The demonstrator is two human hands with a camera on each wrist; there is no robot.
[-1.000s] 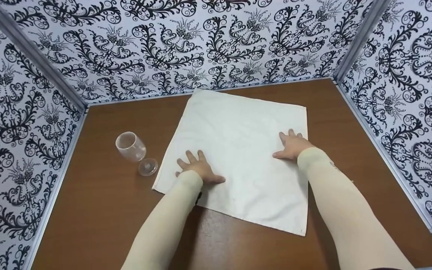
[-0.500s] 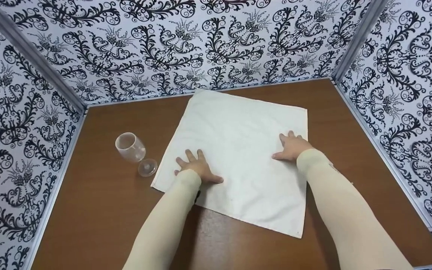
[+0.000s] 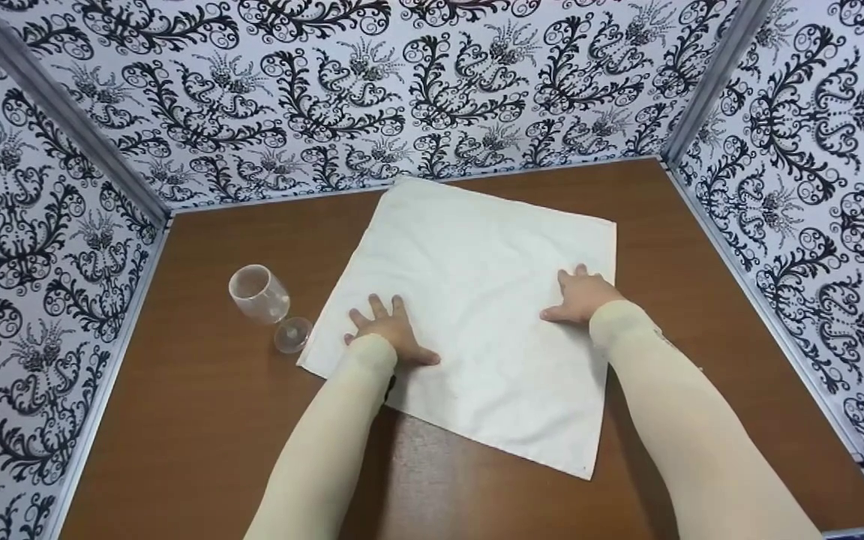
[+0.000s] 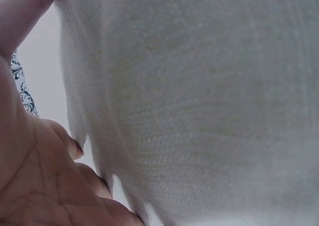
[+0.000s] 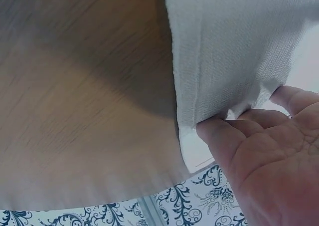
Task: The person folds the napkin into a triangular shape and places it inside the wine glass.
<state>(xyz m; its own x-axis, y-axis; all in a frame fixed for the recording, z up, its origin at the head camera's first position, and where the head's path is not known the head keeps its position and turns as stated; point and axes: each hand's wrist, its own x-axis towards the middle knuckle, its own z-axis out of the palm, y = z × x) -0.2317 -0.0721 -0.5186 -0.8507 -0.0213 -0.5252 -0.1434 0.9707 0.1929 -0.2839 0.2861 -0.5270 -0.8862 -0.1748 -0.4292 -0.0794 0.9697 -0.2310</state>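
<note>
Head — cloth [image 3: 488, 307] spread, R fingers [image 3: 565, 281] nr edge [image 3: 614, 251]

Left hand [image 3: 389, 334] splayed, palm down; right hand [image 3: 582, 297] likewise; sleeved arms [image 3: 322, 454] extended forward.

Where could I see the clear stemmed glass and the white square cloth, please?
Clear stemmed glass [image 3: 267, 304], head view, on the lower part of its bowl.
White square cloth [image 3: 473, 322], head view, near its middle.

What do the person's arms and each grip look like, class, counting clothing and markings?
The left sleeve and right sleeve are plain, close-fitting, pale cream, reaching the wrists. A small dark piece shows beside the left cuff. The left grip and right grip show no gloves.
</note>
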